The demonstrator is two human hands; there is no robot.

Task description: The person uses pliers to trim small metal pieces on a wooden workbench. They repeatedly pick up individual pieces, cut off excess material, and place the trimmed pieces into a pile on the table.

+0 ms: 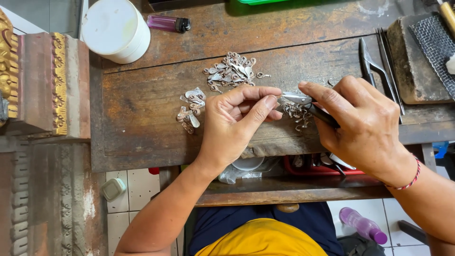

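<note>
My left hand [237, 125] pinches a small silver metal piece between thumb and forefinger over the worn wooden workbench [142, 118]. My right hand [360, 125] grips black-handled pliers [303, 102] whose silver jaws meet that piece. A heap of small silver ornament pieces [233, 70] lies just beyond my left hand. A smaller cluster [190, 109] lies to its left. More tiny pieces [297, 116] lie under the pliers.
A white round container [116, 29] and a purple lighter [168, 22] stand at the back left. Black tweezers and shears [374, 66] lie right, beside a block with wire mesh [426, 52]. A carved gilded object [42, 80] stands left. A purple bottle [362, 225] lies on the tiled floor.
</note>
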